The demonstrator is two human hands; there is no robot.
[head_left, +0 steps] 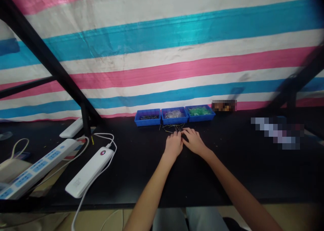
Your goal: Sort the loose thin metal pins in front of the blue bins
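My left hand (173,144) and my right hand (193,140) rest side by side on the black table (227,170), fingertips touching at a small pile of thin metal pins (173,127). What the fingers pinch is too small to make out. Just beyond the pins stand three blue trays in a row: the left tray (147,117) holds dark pins, the middle tray (174,115) holds clear bits, the right tray (199,112) holds green parts.
A white power bank (89,172) with a cable lies at the left front, with a white-and-blue power strip (37,168) further left. A black slanted frame post (63,75) rises at the left. A striped tarp (177,55) hangs behind.
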